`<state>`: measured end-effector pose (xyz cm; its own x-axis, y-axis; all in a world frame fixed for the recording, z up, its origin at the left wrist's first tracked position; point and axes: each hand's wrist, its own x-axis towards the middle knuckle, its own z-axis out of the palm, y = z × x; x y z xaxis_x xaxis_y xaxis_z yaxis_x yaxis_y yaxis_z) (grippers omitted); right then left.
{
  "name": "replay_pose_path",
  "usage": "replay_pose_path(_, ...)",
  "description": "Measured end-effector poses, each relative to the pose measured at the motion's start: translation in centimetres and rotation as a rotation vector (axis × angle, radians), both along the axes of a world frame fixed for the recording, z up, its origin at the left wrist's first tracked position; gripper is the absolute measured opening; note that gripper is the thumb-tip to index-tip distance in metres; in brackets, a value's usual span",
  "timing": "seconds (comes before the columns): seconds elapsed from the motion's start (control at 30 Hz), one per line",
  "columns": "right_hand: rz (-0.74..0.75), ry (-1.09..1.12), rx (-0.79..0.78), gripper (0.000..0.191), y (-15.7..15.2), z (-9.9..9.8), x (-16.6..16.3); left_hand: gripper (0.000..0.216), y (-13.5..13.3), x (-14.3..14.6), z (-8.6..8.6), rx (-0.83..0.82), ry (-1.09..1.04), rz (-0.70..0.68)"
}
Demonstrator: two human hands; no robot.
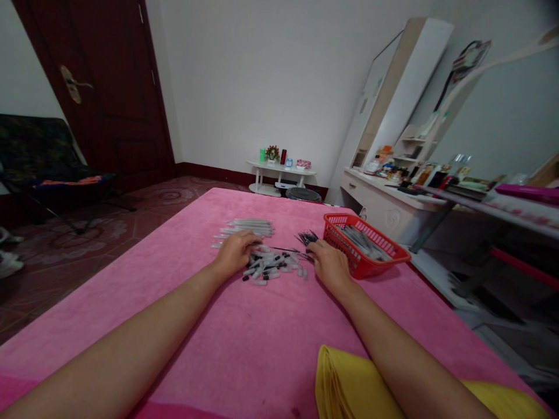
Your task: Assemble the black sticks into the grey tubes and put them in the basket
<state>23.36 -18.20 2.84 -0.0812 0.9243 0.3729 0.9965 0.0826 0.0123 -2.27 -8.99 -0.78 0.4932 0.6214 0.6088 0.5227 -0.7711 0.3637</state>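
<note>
My left hand [236,254] is closed, fingertips together at the left edge of a heap of clear and black pen caps [264,269]; what it pinches is too small to make out. Just behind it lies a row of clear pen barrels [250,226]. My right hand [331,263] has its fingers curled round the end of a thin dark pen refill [286,249], which points across toward my left hand. A bunch of dark-tipped refills [307,237] lies right behind the right fingertips.
A red plastic basket [371,269] holding more pen parts [364,241] stands right of my right hand. Pink cloth [244,343] covers the table. Folded yellow fabric [349,384] lies under my right forearm. A white dresser [384,203] stands beyond on the right.
</note>
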Motion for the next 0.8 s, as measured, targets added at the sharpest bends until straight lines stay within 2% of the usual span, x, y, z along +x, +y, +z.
replay_pose_path(0.23,0.025,0.04,0.027,0.021,0.0,0.0,-0.3,0.022,0.3,0.1,-0.2,-0.016,-0.064,-0.03)
replay_pose_path(0.6,0.147,0.034,0.086,0.028,-0.6,0.5,-1.0,0.018,-0.5,0.3,0.5,0.065,0.062,-0.045)
replay_pose_path(0.7,0.218,0.113,0.092,0.025,-0.7,0.5,-1.6,0.02,-0.8,0.8,0.6,0.06,0.056,-0.072)
replay_pose_path(0.8,0.212,0.269,0.153,0.017,-0.5,0.5,-2.1,0.021,-0.9,1.2,0.6,0.032,-0.07,-0.06)
